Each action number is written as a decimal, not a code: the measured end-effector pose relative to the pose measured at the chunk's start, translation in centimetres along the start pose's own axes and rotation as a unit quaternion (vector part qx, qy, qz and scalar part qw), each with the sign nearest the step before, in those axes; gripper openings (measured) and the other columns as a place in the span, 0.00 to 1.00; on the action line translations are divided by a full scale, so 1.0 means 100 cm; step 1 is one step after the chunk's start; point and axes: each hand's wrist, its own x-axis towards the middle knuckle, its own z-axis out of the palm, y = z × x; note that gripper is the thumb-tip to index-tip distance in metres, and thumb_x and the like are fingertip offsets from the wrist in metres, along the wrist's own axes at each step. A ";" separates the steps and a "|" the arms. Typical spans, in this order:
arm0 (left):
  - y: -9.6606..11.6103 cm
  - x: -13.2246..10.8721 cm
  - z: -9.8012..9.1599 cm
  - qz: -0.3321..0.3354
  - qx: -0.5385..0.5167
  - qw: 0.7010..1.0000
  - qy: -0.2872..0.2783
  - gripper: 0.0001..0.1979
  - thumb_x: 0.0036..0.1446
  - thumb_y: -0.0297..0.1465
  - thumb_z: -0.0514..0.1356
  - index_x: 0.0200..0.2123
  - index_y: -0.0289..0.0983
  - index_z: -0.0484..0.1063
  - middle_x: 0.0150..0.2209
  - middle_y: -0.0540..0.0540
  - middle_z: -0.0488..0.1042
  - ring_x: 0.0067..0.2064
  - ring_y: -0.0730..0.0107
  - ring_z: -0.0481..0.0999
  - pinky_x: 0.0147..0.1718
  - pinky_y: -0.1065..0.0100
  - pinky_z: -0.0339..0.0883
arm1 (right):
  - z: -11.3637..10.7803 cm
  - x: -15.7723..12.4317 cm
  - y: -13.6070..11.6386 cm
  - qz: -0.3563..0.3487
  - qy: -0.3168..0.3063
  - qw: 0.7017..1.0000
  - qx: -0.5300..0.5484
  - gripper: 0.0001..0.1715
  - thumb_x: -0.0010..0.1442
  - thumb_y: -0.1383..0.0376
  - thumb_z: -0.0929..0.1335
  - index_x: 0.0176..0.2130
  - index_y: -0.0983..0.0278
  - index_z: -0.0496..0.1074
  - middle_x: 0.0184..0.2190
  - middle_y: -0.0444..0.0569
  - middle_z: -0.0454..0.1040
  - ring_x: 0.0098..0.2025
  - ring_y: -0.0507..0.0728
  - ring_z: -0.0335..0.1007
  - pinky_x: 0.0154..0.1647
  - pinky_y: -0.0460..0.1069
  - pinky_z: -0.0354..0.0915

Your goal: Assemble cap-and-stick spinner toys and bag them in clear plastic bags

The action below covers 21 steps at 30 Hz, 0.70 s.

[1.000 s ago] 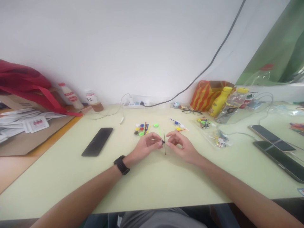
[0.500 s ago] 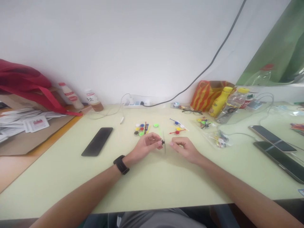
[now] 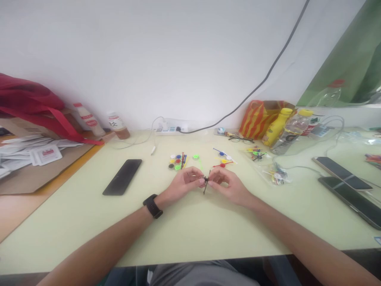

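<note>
Between my two hands, above the table, is a small black arrow spinner (image 3: 205, 187), its thin arrow tilted. My left hand (image 3: 186, 182), with a dark watch on the wrist, pinches the spinner's small base between thumb and fingertips. My right hand (image 3: 228, 184) has its thumb and fingertips closed at the arrow from the other side; the exact contact is partly hidden. Just behind my hands lie a green disc (image 3: 195, 157), several coloured discs (image 3: 177, 161) beside thin coloured arrows (image 3: 183, 160), a red spinner (image 3: 222, 165) and a blue spinner (image 3: 221, 153).
A dark phone (image 3: 122, 177) lies to the left, two more phones (image 3: 342, 173) to the right. Plastic bags of spinner parts (image 3: 276, 175) lie right of my hands. Glasses (image 3: 241, 139), bottles (image 3: 277, 126), a striped bag (image 3: 253, 120) and a power strip (image 3: 169, 131) stand along the wall.
My right hand has moved left to the spinner and closed its fingertips at the arrow. The arrow, a blurred streak before, now shows clearly as a tilted black bar.
</note>
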 end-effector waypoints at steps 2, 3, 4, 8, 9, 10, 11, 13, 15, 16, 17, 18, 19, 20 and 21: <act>0.000 0.000 0.000 -0.002 -0.003 1.000 0.002 0.14 0.59 0.36 0.72 0.41 0.34 0.75 0.37 0.43 0.78 0.40 0.65 0.79 0.43 0.63 0.74 | 0.000 -0.001 0.000 -0.007 0.000 1.000 0.000 0.11 0.67 0.56 0.70 0.45 0.59 0.71 0.40 0.49 0.78 0.38 0.57 0.75 0.40 0.52 0.70; 0.000 0.000 0.000 -0.002 -0.004 1.000 0.004 0.14 0.59 0.36 0.72 0.41 0.34 0.75 0.37 0.43 0.78 0.39 0.65 0.79 0.44 0.63 0.74 | 0.000 -0.001 0.000 -0.011 0.002 1.000 0.002 0.12 0.68 0.56 0.70 0.48 0.58 0.70 0.40 0.49 0.77 0.38 0.57 0.74 0.40 0.52 0.70; 0.000 0.000 0.000 -0.002 -0.004 1.000 0.007 0.14 0.58 0.37 0.72 0.41 0.34 0.75 0.37 0.44 0.78 0.39 0.65 0.80 0.45 0.62 0.74 | 0.000 -0.001 0.000 -0.017 0.007 1.000 0.004 0.15 0.68 0.57 0.70 0.51 0.58 0.69 0.40 0.48 0.77 0.37 0.56 0.74 0.40 0.52 0.70; 0.000 0.000 -0.001 -0.001 0.001 1.000 0.015 0.14 0.58 0.37 0.72 0.41 0.35 0.75 0.36 0.45 0.78 0.40 0.64 0.80 0.46 0.62 0.74 | 0.002 -0.003 -0.001 -0.037 0.038 0.999 0.007 0.32 0.68 0.56 0.69 0.65 0.54 0.56 0.38 0.45 0.73 0.31 0.54 0.70 0.37 0.51 0.69; 0.000 0.000 -0.001 -0.001 0.002 1.000 0.014 0.14 0.59 0.37 0.72 0.41 0.35 0.75 0.36 0.45 0.78 0.40 0.65 0.80 0.45 0.62 0.74 | 0.002 -0.003 -0.001 -0.040 0.047 0.998 0.006 0.33 0.68 0.55 0.69 0.66 0.54 0.56 0.39 0.45 0.73 0.30 0.53 0.69 0.36 0.51 0.69; 0.000 0.000 -0.001 -0.001 0.002 1.000 0.013 0.14 0.58 0.37 0.72 0.41 0.35 0.75 0.36 0.45 0.78 0.39 0.65 0.80 0.45 0.62 0.74 | 0.001 -0.003 -0.001 -0.038 0.051 0.998 0.003 0.30 0.68 0.54 0.69 0.64 0.54 0.59 0.39 0.45 0.73 0.30 0.53 0.68 0.36 0.51 0.69; 0.000 0.000 -0.001 0.000 0.001 1.000 0.013 0.14 0.58 0.37 0.72 0.41 0.35 0.75 0.36 0.45 0.78 0.39 0.65 0.80 0.45 0.63 0.74 | 0.000 -0.003 -0.001 -0.031 0.045 0.999 -0.003 0.23 0.69 0.53 0.68 0.59 0.56 0.66 0.39 0.45 0.73 0.30 0.53 0.68 0.35 0.50 0.68; 0.000 0.000 0.000 0.000 -0.001 1.000 0.018 0.14 0.58 0.37 0.72 0.41 0.34 0.75 0.36 0.44 0.78 0.39 0.65 0.80 0.45 0.63 0.74 | -0.003 -0.002 -0.001 -0.001 0.000 1.000 -0.010 0.21 0.72 0.49 0.63 0.38 0.61 0.74 0.30 0.45 0.72 0.28 0.53 0.66 0.33 0.50 0.65; 0.000 0.000 0.000 -0.002 -0.002 1.000 0.024 0.15 0.58 0.37 0.72 0.40 0.34 0.75 0.36 0.44 0.78 0.39 0.66 0.80 0.44 0.63 0.74 | -0.007 -0.001 -0.003 0.033 -0.046 0.998 -0.006 0.35 0.73 0.47 0.60 0.21 0.62 0.65 0.20 0.44 0.64 0.23 0.52 0.61 0.29 0.50 0.61; 0.000 0.000 0.000 -0.002 -0.002 1.000 0.025 0.15 0.57 0.37 0.73 0.40 0.34 0.75 0.36 0.44 0.78 0.39 0.65 0.80 0.44 0.63 0.74 | -0.008 0.000 -0.004 0.043 -0.053 0.998 -0.002 0.37 0.73 0.47 0.60 0.18 0.61 0.61 0.18 0.43 0.61 0.22 0.52 0.58 0.27 0.50 0.58; 0.001 0.000 0.001 -0.002 -0.002 1.000 0.024 0.15 0.57 0.37 0.73 0.40 0.34 0.75 0.35 0.44 0.78 0.39 0.65 0.80 0.45 0.63 0.74 | -0.009 0.001 -0.005 0.047 -0.044 0.998 0.005 0.36 0.72 0.46 0.62 0.18 0.61 0.60 0.17 0.42 0.60 0.22 0.52 0.56 0.27 0.50 0.57; 0.001 0.000 0.001 -0.001 -0.003 1.000 0.021 0.15 0.57 0.37 0.73 0.40 0.34 0.75 0.35 0.44 0.79 0.39 0.65 0.80 0.45 0.63 0.74 | -0.009 0.002 -0.006 0.046 -0.026 0.999 0.013 0.33 0.69 0.46 0.65 0.20 0.61 0.61 0.19 0.42 0.61 0.23 0.52 0.57 0.27 0.49 0.57; 0.001 0.000 0.001 0.000 -0.003 1.000 0.018 0.15 0.57 0.37 0.73 0.40 0.34 0.75 0.35 0.44 0.79 0.39 0.65 0.80 0.45 0.63 0.74 | -0.009 0.003 -0.007 0.043 -0.008 0.999 0.022 0.29 0.67 0.46 0.68 0.24 0.62 0.64 0.21 0.42 0.64 0.24 0.52 0.60 0.28 0.49 0.59; 0.001 0.000 0.001 0.002 -0.003 1.000 0.015 0.15 0.57 0.37 0.72 0.40 0.34 0.75 0.35 0.44 0.79 0.39 0.65 0.80 0.45 0.63 0.74 | -0.008 0.003 -0.007 0.039 0.004 0.999 0.032 0.25 0.65 0.47 0.71 0.27 0.61 0.67 0.24 0.42 0.67 0.26 0.52 0.63 0.30 0.49 0.61; 0.001 0.000 0.001 0.003 -0.003 1.000 0.013 0.15 0.57 0.37 0.72 0.40 0.34 0.75 0.35 0.44 0.79 0.39 0.65 0.80 0.45 0.63 0.74 | -0.007 0.003 -0.008 0.034 0.011 0.998 0.043 0.22 0.63 0.48 0.72 0.31 0.61 0.68 0.27 0.43 0.69 0.29 0.53 0.65 0.32 0.49 0.64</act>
